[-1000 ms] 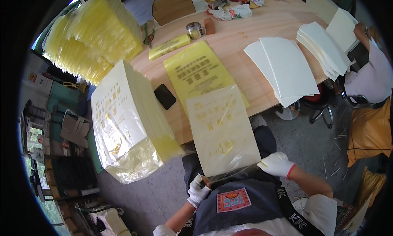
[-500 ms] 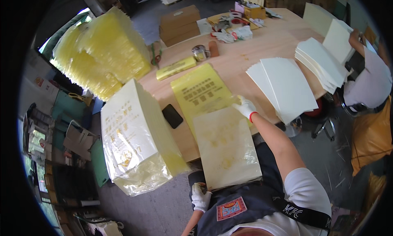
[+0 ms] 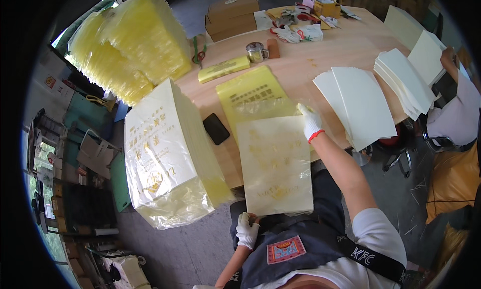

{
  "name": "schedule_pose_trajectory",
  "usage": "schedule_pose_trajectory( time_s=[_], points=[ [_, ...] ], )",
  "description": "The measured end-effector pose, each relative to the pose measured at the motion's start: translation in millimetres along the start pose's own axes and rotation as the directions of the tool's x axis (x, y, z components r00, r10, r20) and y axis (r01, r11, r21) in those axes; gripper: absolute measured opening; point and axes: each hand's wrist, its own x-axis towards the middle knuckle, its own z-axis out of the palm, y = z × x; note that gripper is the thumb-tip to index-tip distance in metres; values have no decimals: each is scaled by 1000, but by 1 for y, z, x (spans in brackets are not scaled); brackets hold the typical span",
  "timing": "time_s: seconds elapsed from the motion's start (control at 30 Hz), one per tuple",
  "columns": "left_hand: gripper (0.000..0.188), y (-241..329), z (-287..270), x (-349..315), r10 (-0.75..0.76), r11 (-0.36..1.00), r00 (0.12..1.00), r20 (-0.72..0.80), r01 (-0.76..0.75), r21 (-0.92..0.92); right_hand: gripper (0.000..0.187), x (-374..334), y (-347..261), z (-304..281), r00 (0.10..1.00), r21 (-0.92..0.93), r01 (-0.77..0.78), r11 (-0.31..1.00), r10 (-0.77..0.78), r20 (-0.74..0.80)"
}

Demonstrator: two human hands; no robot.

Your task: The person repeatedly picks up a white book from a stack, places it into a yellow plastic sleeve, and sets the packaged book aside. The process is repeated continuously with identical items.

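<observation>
A white board sheet in a clear plastic bag with gold print (image 3: 275,163) slants from the table edge down to my lap. My right hand (image 3: 311,122), in a white knit glove with a red cuff, pinches the bag at its upper right corner. At the lower left corner my left hand (image 3: 246,232), also gloved, has its fingers closed against the bag's edge; its grip is partly hidden. Beneath the bag's far end lies a stack of flat yellow plastic bags (image 3: 250,86). To the left stands a tall stack of bagged sheets (image 3: 158,143).
A black phone (image 3: 216,129) lies beside the tall stack. Fanned white sheets (image 3: 358,106) lie at right. Beyond are a rolled yellow bag (image 3: 224,69), a metal mug (image 3: 256,52), scissors (image 3: 199,55) and a yellow bag pile (image 3: 133,43). Another person's arm (image 3: 453,71) holds white boards.
The bagged sheet has straightened, and its lower end has moved up slightly. My right hand has turned more upright at the bag's corner. The whole view has shifted a little.
</observation>
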Motion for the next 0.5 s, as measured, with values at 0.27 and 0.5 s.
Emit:
schedule_pose_trajectory(
  time_s=[0.27,0.5],
  points=[
    [35,-15,8,13,21,972,1000,19,-25,234,47,-45,-24,-31,967,-194,250,949,-255,-3],
    [26,-16,8,21,-24,971,994,-106,48,232,71,-241,1,-48,627,-653,684,326,195,754]
  ],
)
